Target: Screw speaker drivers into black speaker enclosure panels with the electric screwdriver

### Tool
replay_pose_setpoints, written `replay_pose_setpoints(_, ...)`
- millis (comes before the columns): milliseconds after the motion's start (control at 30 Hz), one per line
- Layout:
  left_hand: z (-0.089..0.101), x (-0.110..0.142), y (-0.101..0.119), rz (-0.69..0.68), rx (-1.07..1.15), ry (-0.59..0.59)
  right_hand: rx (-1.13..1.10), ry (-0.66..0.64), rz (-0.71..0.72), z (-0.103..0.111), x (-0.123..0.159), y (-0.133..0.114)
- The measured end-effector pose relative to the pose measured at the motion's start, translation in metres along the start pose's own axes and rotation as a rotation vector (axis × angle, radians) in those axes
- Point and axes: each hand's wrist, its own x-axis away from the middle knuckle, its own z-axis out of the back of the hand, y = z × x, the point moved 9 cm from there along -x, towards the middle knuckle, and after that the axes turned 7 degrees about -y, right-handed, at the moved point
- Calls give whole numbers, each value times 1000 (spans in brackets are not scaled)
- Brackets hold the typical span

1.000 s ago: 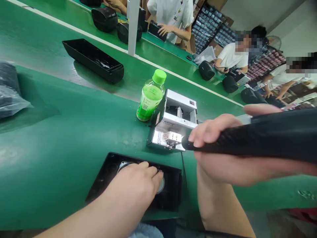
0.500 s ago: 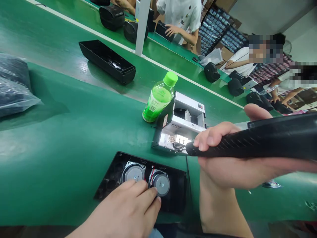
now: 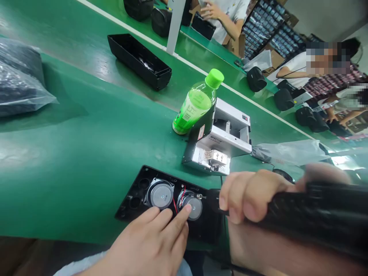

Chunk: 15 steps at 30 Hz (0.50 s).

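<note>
A black plastic speaker panel [image 3: 130, 209] lies flat on the green bench, holding two round speaker drivers. My left hand [image 3: 149, 239] rests below them, its index fingertip touching the right driver [image 3: 193, 207] and another finger close to the left driver [image 3: 160, 194]. Thin red wires [image 3: 174, 205] run between the drivers. My right hand [image 3: 253, 197] is wrapped around a black electric screwdriver [image 3: 310, 209], whose tip sits at a small metal screw [image 3: 199, 196] beside the right driver. The tool's body hides the panel's right end.
A white and metal bench machine [image 3: 218, 142] and a green-capped drink bottle [image 3: 197, 103] stand just beyond the panel. Further off are a black tray [image 3: 139, 57], a plastic bag of dark items [image 3: 18, 82], a clear bag [image 3: 289, 152], and co-workers handling black speaker housings.
My right hand has brought the screwdriver down from beside the machine to the right driver. My left hand has slid toward me, uncovering both drivers. The view has swung, bringing a clear bag into sight.
</note>
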Motion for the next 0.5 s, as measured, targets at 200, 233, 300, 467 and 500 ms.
replay_pose_setpoints(200,2,2,-1,28,26,-16,-50,-15,38,-9,-1,20)
replay_pose_setpoints(233,2,1,-1,26,25,-10,-44,-11,43,-8,-1,21)
replay_pose_setpoints(300,2,0,-2,25,20,-3,-29,-8,46,-6,-1,22)
replay_pose_setpoints(467,1,0,-2,26,49,2,-20,-8,17,-5,-1,24)
replay_pose_setpoints(500,1,0,-2,25,55,1,-17,5,26,-4,-1,24)
